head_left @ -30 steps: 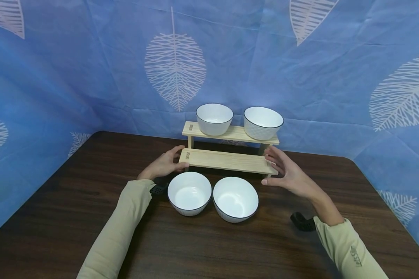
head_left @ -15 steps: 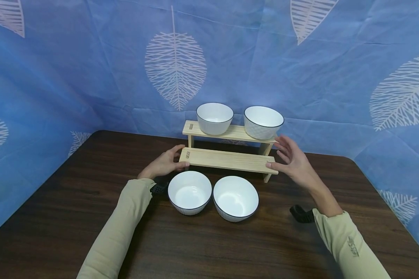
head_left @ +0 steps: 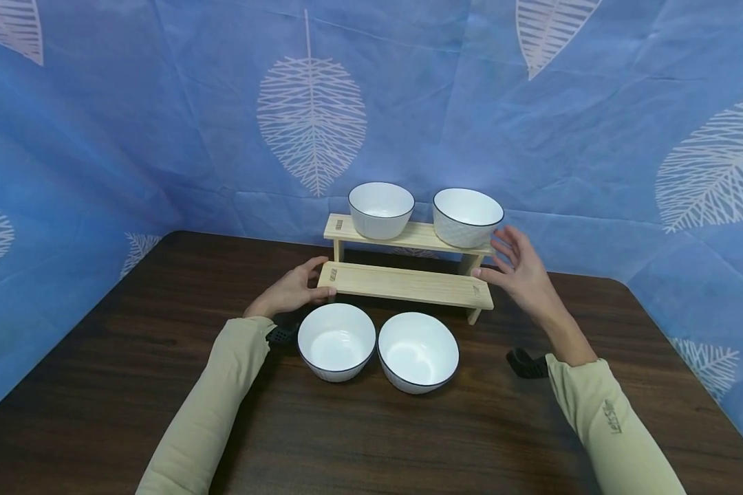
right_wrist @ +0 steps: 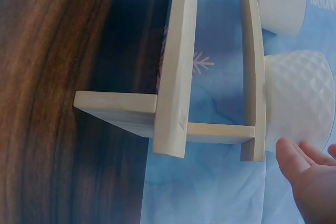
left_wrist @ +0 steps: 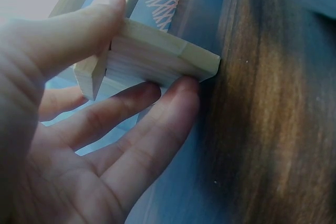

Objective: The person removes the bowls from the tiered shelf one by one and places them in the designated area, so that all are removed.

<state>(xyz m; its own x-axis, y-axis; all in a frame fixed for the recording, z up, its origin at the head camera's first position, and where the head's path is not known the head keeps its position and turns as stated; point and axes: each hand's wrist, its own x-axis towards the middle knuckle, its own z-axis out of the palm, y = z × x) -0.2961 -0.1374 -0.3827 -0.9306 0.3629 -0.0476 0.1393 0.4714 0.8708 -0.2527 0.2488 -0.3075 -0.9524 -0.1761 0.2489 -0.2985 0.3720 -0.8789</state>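
A two-tier wooden shelf rack point(head_left: 402, 283) stands near the back of the table. My left hand point(head_left: 292, 285) holds the left end of its lower tier; in the left wrist view the thumb point(left_wrist: 107, 11) lies on the board's edge and fingers point(left_wrist: 181, 106) touch the end leg. At the rack's right end is my right hand point(head_left: 523, 275), fingers loosely bent with nothing between them. It is close to the upper tier and the right white bowl point(right_wrist: 299, 98); whether it touches either I cannot tell. Another white bowl point(head_left: 380, 212) sits left of that one on the upper tier.
Two more white bowls with dark rims, a left one point(head_left: 336, 344) and a right one point(head_left: 417, 352), stand side by side on the dark wooden table point(head_left: 371, 440) before the rack. A blue leaf-patterned cloth point(head_left: 192, 124) hangs behind.
My right hand has moved up and back, from the lower tier's right end toward the upper tier. The left hand, rack and bowls stay in place.
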